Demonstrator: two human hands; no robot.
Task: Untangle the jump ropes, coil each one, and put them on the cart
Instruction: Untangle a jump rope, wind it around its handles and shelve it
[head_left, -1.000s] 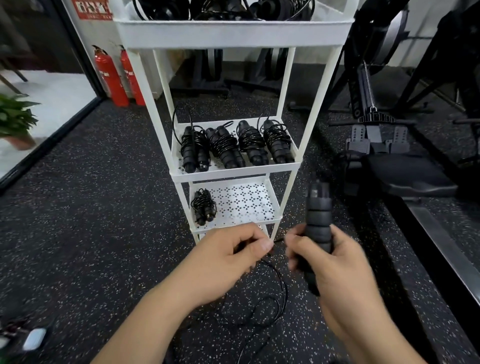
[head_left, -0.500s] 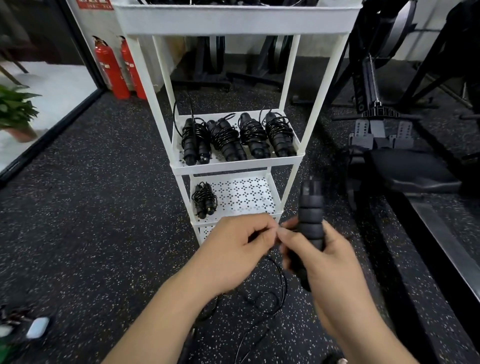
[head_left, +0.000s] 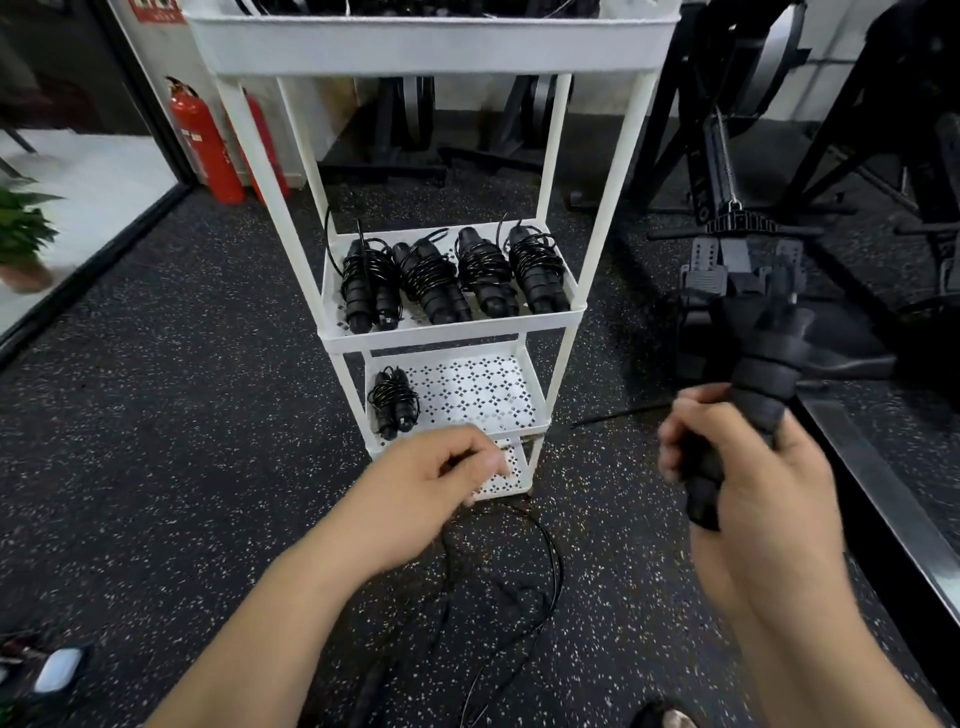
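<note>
Speckled floor, lower centre, carries the loose cord. My right hand grips the handles, my left hand pinches the cord before the cart; I'd feed it taut, winding evenly.

light: even indoor, daylight admitted from far left | glare: mild, on cart top rim | blur: jump rope handle smeared by motion | edges: bowed by wide-angle lens

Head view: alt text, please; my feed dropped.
Right hand grips a black jump rope handle while the left hand seems to pinch its cord, which trails looped on the floor. Ahead, a white cart holds coiled ropes.
</note>
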